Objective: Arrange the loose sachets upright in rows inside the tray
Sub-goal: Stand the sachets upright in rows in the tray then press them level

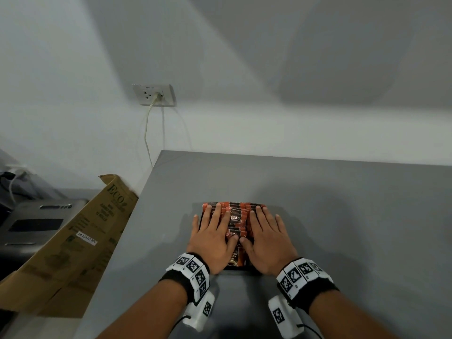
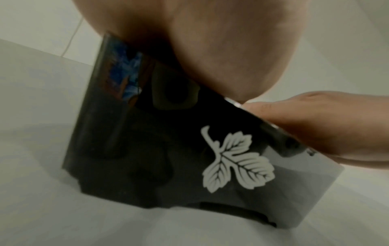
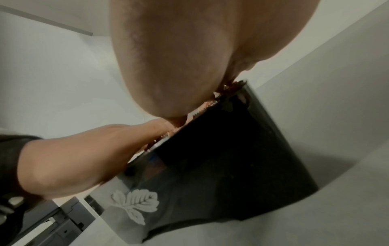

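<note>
Both hands lie flat, fingers straight, on the sachets [image 1: 234, 217] packed upright in the dark tray [image 2: 147, 149] near the front of the grey worktop [image 1: 342, 204]: left hand [image 1: 211, 237] on the left rows, right hand [image 1: 267, 241] on the right. The step looks like a final levelling; next would be lifting away without tipping any sachet.

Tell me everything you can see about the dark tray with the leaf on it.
The dark, glossy, plastic-looking tray stands upright on the grey table, a white leaf print on its near wall. Orange-and-brown sachets fill it in rows. The left hand and right hand rest flat on top.
</note>
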`<state>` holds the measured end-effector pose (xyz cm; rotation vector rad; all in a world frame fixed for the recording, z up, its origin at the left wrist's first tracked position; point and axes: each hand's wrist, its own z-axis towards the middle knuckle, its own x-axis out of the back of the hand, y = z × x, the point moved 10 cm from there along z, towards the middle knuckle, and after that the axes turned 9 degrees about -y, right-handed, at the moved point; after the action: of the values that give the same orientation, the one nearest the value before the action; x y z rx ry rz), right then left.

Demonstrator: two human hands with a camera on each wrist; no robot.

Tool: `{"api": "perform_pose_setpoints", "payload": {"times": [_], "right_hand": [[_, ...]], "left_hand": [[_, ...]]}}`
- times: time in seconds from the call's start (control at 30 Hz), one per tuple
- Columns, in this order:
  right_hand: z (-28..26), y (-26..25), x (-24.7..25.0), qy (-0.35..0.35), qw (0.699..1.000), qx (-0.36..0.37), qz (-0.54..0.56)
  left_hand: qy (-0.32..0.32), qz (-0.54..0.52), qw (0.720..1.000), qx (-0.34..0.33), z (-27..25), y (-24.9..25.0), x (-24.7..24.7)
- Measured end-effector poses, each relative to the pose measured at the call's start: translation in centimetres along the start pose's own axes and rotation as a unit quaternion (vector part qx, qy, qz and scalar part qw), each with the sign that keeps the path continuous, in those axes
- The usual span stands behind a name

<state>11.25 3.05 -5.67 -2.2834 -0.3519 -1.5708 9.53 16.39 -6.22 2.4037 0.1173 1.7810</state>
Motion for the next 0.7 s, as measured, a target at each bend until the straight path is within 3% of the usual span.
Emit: {"api": "perform_pose_setpoints", "payload": {"times": [0.17,0.37,0.7], "right_hand": [[0.5,-0.2,0.0,0.005,1.0,0.007,0.01],[0.8,-0.4,-0.6,-0.002,1.0,0.011,0.01],[0.1,-1.9,0.0,0.011,0.998,0.063,-0.001]], "left_hand": [[0.021,-0.009,1.0,-0.012,0.3,0.1,0.7],[-0.007,0.032,0.999,-0.025,0.5,0.4,0.3],[0.022,-0.022,0.999,-0.034,-1.2,-0.7,1.1]]}}
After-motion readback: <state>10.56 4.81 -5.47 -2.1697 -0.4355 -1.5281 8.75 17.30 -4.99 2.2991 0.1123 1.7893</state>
